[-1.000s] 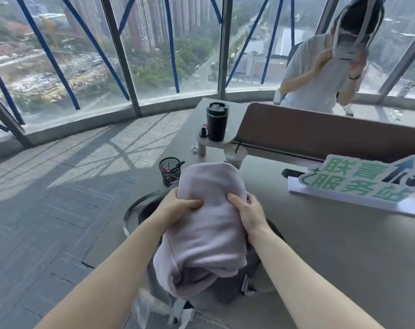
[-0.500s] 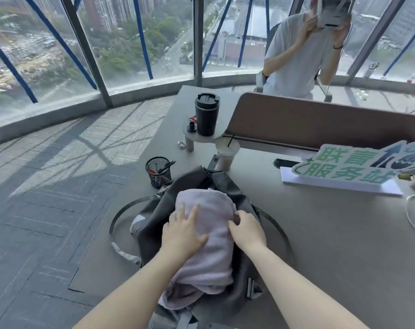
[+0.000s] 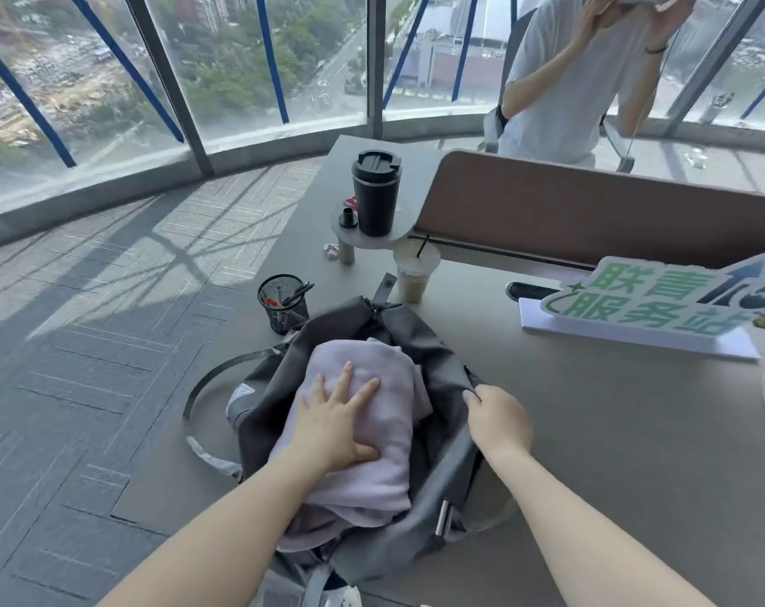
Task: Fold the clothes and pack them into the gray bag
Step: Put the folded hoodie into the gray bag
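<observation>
We look down on a gray table by a curved wall of windows, where a folded lilac garment lies in the open mouth of the gray bag, its near end spilling over the bag's front edge. The left hand lies flat on top of the garment, fingers straight and spread, pressing on the cloth without gripping it. The right hand is at the bag's right rim, fingers curled and pinching the dark fabric there. The bag's strap loops out across the tabletop to the left. Just beyond the bag stand a black mesh pen cup and a clear plastic cup of pale drink with a straw; a black travel mug sits on a small raised shelf behind them. To the right, a green-lettered sign rests on the table in front of a brown divider panel. Across the divider we see a seated person in a white shirt, both hands raised.
</observation>
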The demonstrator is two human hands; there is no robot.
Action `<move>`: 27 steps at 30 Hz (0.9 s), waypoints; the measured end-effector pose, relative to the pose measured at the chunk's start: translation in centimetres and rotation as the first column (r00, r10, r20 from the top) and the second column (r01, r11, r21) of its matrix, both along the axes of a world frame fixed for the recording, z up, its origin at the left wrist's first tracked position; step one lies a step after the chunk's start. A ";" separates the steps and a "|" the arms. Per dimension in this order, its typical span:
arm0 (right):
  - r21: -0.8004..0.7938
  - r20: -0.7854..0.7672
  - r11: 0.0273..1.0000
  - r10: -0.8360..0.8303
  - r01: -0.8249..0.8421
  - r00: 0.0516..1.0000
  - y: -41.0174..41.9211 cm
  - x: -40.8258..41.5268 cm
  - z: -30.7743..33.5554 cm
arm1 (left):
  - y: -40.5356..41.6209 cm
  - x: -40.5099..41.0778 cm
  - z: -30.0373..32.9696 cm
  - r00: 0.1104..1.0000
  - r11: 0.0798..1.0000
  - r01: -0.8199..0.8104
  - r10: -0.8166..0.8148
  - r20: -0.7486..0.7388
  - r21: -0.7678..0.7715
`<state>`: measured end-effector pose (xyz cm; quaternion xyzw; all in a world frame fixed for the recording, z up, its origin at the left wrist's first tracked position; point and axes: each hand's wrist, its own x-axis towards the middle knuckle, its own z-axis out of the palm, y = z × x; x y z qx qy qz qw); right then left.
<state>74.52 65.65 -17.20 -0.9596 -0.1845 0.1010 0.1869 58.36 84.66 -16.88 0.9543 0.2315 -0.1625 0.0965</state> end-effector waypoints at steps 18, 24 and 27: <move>0.225 0.369 0.943 0.151 -0.245 0.917 -2.5 -2.0 2.6 | -1.1 0.0 0.8 0.996 0.986 0.029 -0.014 0.088 -0.163; 0.139 0.163 0.789 0.578 -0.599 0.800 2.0 -6.1 4.0 | 0.9 0.6 1.2 0.978 0.967 -0.040 0.090 0.190 -0.250; -0.031 -0.072 0.664 0.744 -0.747 0.664 4.7 -8.9 4.1 | 3.1 0.4 1.3 0.958 0.980 -0.193 0.178 0.225 0.050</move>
